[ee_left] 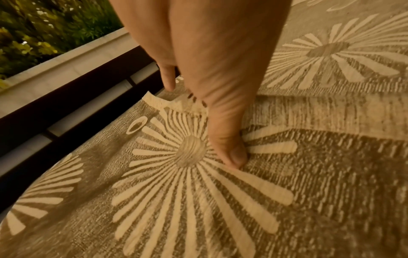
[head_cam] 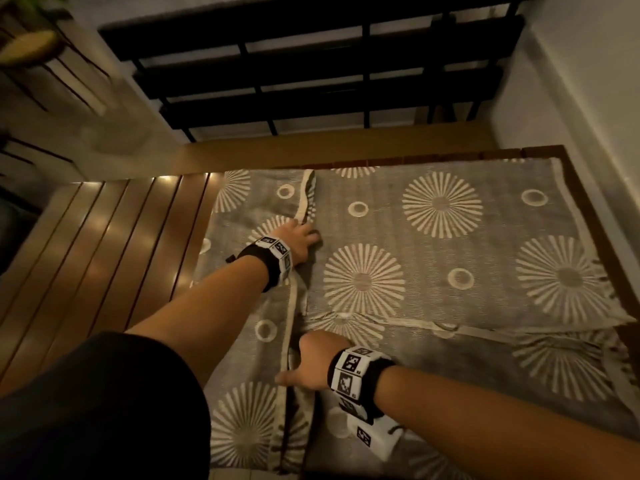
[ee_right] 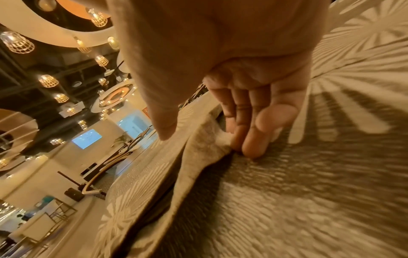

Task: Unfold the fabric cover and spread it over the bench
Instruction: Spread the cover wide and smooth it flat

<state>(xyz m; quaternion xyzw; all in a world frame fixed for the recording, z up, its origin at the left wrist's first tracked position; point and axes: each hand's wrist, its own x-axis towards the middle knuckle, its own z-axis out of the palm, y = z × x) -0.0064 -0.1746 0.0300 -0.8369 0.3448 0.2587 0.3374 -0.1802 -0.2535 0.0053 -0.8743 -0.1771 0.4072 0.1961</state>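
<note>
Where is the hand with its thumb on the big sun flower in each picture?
Head view: the left hand lies left of centre on the grey fabric cover with pale sunburst flowers, at its cream-edged fold.
Left wrist view: the same hand fills the top centre, thumb pressing a sunburst.
Right wrist view: not in it; only the right hand shows.
Shared landmark: the cover's cream-edged fold.

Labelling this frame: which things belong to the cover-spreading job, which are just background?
Job:
fabric cover
bench
left hand, on the folded edge
right hand, on the folded edge

Background:
black railing
plant
</note>
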